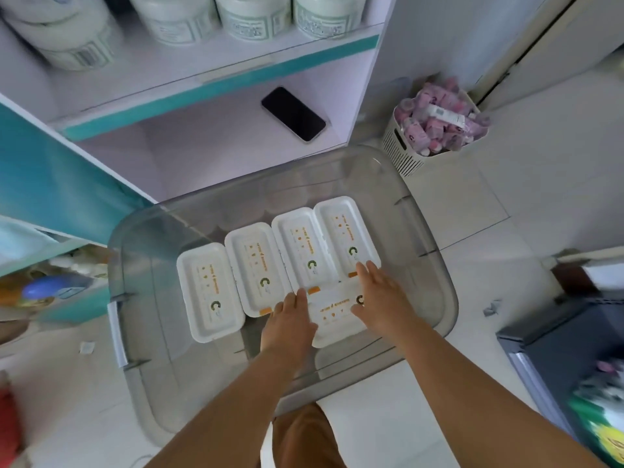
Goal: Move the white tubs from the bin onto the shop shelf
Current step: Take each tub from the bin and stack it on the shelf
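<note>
Your two hands reach down into the clear bin (435,265) on the floor. Five white tubs lie flat in it. Four tubs (287,258) sit side by side in a slanted row. The fifth tub (334,315) lies crosswise just in front of them, near you. Your left hand (290,324) rests at the left end of that fifth tub, and its fingers look fairly straight. Your right hand (380,298) lies on the right end of the same tub, with its fingers spread out flat and its fingertips reaching onto the last tub of the row. Neither hand is wrapped around the tub. Above the bin is the shop shelf (216,84) with a teal edge. Round white jars (253,15) stand on the top board. A black phone (293,113) lies on the lower board, well apart from the bin. To the right of the shelf, a small white basket (401,150) stands on the floor, full of pink packets (439,119).
</note>
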`<state>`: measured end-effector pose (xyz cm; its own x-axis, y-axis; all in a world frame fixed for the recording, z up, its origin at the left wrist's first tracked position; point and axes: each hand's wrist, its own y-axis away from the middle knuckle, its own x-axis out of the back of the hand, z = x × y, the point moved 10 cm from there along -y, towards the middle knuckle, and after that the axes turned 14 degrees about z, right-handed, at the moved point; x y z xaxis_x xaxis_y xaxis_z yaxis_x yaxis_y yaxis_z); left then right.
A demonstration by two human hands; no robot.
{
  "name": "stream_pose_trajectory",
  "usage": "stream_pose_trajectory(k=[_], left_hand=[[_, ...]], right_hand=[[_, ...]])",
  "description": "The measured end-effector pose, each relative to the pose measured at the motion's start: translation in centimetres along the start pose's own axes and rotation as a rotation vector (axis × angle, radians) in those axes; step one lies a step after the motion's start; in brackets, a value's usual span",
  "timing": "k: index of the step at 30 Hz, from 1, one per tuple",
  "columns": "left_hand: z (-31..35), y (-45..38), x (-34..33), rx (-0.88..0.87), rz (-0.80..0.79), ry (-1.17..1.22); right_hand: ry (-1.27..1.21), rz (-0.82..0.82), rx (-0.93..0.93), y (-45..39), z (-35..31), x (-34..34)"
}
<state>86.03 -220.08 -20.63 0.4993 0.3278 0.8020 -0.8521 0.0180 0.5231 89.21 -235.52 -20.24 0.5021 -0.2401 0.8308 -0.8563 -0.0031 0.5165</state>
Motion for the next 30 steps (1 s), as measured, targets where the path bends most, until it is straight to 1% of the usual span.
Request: stream_pose_trajectory(k=[3, 6, 8, 11, 17, 19, 22, 27, 30], left_hand=[[-0.3, -0.3, -1.9, 0.048, -0.049, 0.03], [-0.4, -0.4, -3.3, 0.08, -0.081, 0.084], [-0.5, -0.4, -3.7, 0.098, -0.081, 0.126], [-0.5, -0.4, -4.1, 0.106, -0.095, 0.17], [-0.6, 0.0, -3.2, 0.069, -0.074, 0.148], [-0.8, 0.7, -2.2, 0.077, -0.033, 0.201], [-0.9, 1.9, 0.5, 0.069, 0.084, 0.296], [-2.3, 4.9, 4.7, 0.098, 0.236, 0.262], [-3.8, 7.0, 7.9, 0.128, 0.348, 0.332]], right_hand=[[0.025, -0.075, -0.015, -1.0, 1.4, -1.1], [-0.015, -0.152, -0.066, -1.3, 2.5, -2.1], [-0.036, -0.175, -0.087, -1.4, 2.8, -2.6], [-0.055, -0.164, -0.096, -1.8, 3.0, -2.8], [-0.137, -0.121, -0.079, -1.7, 2.6, -1.0], [-0.153, -0.101, -0.07, -1.1, 2.3, -0.2], [-0.182, -0.039, -0.042, 0.4, 1.3, 1.4], [-0.266, 0.117, -0.014, 4.2, -1.4, 4.8], [-0.338, 0.222, -0.008, 6.5, -3.8, 6.9]])
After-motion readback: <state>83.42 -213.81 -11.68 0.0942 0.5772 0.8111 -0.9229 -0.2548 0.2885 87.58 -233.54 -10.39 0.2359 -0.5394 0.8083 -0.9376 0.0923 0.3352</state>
